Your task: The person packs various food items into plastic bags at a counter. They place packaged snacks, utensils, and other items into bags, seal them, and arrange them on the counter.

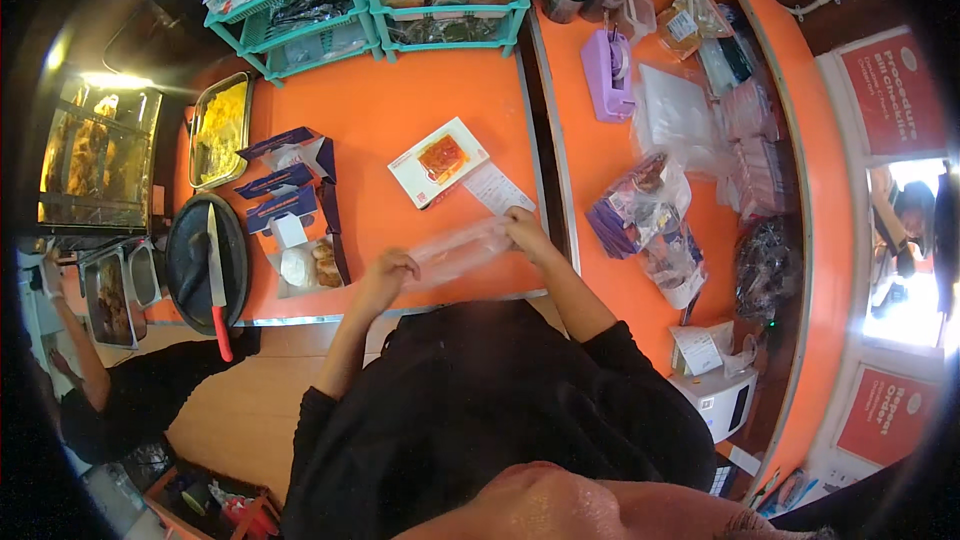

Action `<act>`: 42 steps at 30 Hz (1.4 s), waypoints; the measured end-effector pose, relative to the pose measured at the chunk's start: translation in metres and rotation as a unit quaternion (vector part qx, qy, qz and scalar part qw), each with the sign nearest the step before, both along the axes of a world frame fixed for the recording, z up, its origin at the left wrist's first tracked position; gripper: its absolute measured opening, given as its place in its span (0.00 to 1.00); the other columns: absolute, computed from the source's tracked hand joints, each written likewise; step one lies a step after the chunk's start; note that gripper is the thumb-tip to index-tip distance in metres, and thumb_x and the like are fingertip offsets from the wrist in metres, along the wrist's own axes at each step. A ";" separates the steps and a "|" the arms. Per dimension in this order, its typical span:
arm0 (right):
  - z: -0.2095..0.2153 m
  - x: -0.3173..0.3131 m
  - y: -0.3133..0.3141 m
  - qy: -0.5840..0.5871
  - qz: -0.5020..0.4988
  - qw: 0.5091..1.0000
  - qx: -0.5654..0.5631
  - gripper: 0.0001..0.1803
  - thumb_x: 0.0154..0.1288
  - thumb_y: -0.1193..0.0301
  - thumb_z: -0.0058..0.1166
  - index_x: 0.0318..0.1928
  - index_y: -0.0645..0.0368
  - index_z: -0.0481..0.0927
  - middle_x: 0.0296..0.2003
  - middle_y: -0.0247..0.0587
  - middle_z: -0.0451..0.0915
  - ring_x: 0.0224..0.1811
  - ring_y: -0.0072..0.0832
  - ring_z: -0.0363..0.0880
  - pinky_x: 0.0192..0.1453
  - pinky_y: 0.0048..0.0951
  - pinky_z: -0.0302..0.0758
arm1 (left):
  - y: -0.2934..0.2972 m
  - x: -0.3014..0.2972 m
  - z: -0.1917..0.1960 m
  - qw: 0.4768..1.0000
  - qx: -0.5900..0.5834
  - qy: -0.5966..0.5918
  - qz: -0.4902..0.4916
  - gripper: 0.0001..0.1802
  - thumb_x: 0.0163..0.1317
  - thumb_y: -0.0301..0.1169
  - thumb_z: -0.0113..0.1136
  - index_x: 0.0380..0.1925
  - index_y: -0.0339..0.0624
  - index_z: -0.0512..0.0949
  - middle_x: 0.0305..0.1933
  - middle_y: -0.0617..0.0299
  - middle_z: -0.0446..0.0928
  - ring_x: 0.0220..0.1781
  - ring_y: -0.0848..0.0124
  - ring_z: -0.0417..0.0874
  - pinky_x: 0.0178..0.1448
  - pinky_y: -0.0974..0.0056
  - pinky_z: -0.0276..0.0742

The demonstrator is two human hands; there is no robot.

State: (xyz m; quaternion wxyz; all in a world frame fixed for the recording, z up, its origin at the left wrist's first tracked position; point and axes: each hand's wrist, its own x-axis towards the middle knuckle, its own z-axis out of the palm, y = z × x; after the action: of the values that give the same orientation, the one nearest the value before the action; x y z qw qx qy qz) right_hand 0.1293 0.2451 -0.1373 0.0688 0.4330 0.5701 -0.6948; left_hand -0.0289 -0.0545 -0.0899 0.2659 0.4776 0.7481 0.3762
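At the far left, a lit glass cabinet [100, 155] was mounted, and another person's dark sleeve [130, 395] could be seen. A red-handled knife [217, 275] was laid on a round black board [186, 275], beside which open dark-blue boxes [280, 208] were lined up. One end of a clear plastic bag [455, 256] was gripped between the bent fingers and thumb of the left hand [383, 278]; the bag was spanned between both hands above the orange counter [390, 90], near its front edge. Beyond it, a white carton [438, 162] was laid, with a paper receipt [494, 188] placed against it. The bag's other end was pinched by the right hand [527, 235], close to the receipt. Farther right, a lilac tape dispenser [603, 90] was stationed
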 end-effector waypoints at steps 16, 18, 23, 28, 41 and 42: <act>0.078 -0.196 0.021 0.224 0.590 0.497 0.595 0.59 0.33 0.58 0.78 0.71 0.29 0.62 0.62 0.50 0.68 0.65 0.48 0.67 0.67 0.55 0.63 | 0.038 0.041 0.019 0.983 -0.075 -0.001 0.167 0.37 0.52 0.32 0.72 0.63 0.43 0.68 0.59 0.45 0.74 0.53 0.47 0.80 0.54 0.49 0.79; 0.071 -0.206 0.015 0.194 0.653 0.451 0.577 0.62 0.31 0.57 0.79 0.73 0.26 0.59 0.62 0.49 0.68 0.64 0.47 0.67 0.66 0.56 0.64 | 0.052 0.042 0.021 0.984 -0.060 -0.030 0.165 0.39 0.50 0.32 0.73 0.63 0.44 0.67 0.58 0.47 0.74 0.55 0.48 0.79 0.56 0.50 0.78; 0.086 -0.217 0.004 0.148 0.687 0.506 0.500 0.62 0.32 0.55 0.78 0.73 0.25 0.57 0.61 0.47 0.67 0.64 0.47 0.67 0.63 0.54 0.66 | 0.059 0.045 0.014 0.972 -0.118 0.015 0.200 0.44 0.44 0.33 0.75 0.64 0.43 0.65 0.59 0.45 0.74 0.57 0.46 0.78 0.56 0.49 0.79; 0.176 -0.190 -0.004 0.246 0.570 0.660 0.423 0.59 0.37 0.54 0.76 0.72 0.35 0.58 0.58 0.49 0.66 0.62 0.50 0.66 0.63 0.49 0.67 | 0.058 0.040 0.016 0.959 -0.187 -0.022 0.213 0.47 0.42 0.35 0.76 0.65 0.42 0.64 0.62 0.43 0.69 0.58 0.44 0.77 0.57 0.49 0.78; 0.104 -0.087 -0.053 0.347 0.529 0.655 0.414 0.53 0.38 0.40 0.74 0.67 0.37 0.67 0.54 0.58 0.67 0.59 0.56 0.68 0.58 0.56 0.68 | 0.009 0.047 0.003 0.973 -0.016 0.028 0.230 0.40 0.49 0.26 0.74 0.64 0.35 0.68 0.63 0.40 0.72 0.65 0.46 0.74 0.63 0.51 0.75; 0.106 -0.084 -0.057 0.324 0.534 0.657 0.423 0.52 0.39 0.41 0.73 0.67 0.38 0.67 0.54 0.58 0.67 0.59 0.56 0.68 0.58 0.55 0.69 | 0.005 0.049 0.000 0.970 -0.011 0.039 0.240 0.38 0.50 0.24 0.71 0.64 0.36 0.69 0.64 0.41 0.71 0.64 0.46 0.75 0.61 0.52 0.76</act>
State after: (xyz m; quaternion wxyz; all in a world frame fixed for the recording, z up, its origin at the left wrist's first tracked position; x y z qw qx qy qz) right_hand 0.0458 0.1881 -0.0315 0.0486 -0.2157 0.9217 -0.3187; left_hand 0.0204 -0.0492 -0.0899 0.1438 0.2952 0.8546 0.4024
